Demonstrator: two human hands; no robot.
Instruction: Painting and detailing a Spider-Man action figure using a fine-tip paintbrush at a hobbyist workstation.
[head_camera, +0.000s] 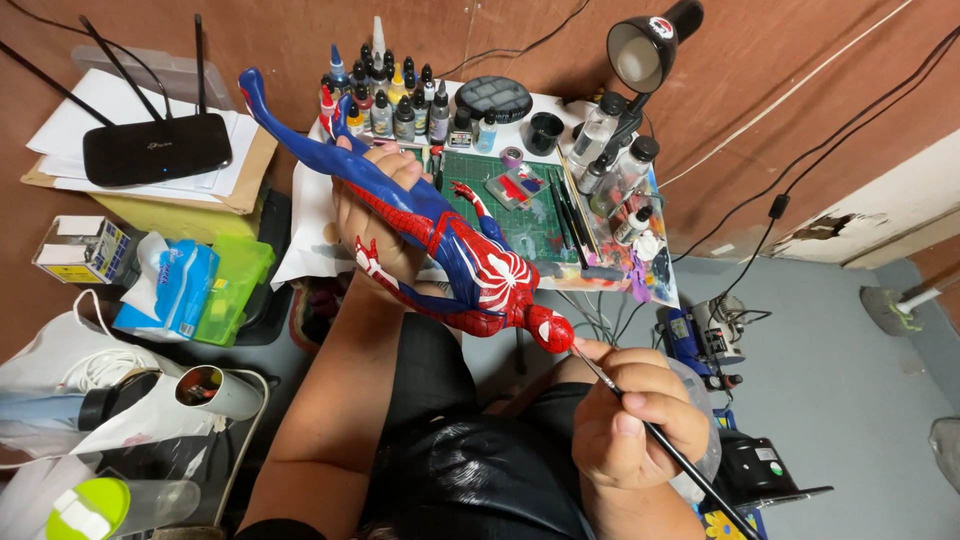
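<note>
Right hand (635, 420), nearest the camera, fingers pinched together on a thin paintbrush (668, 450); bristle tip touches the red head of the figure (440, 245). Left hand (375, 215) wraps the red-and-blue figure's middle, holding it slanted, head down, above the lap. Beyond: green cutting mat (500, 205), paint bottles (395, 100), desk lamp (645, 50), router (155, 145).

The figurine (440, 240) is red and blue with black web lines (white spider on its chest); the cutting mat (530, 215) is green, gridded.
</note>
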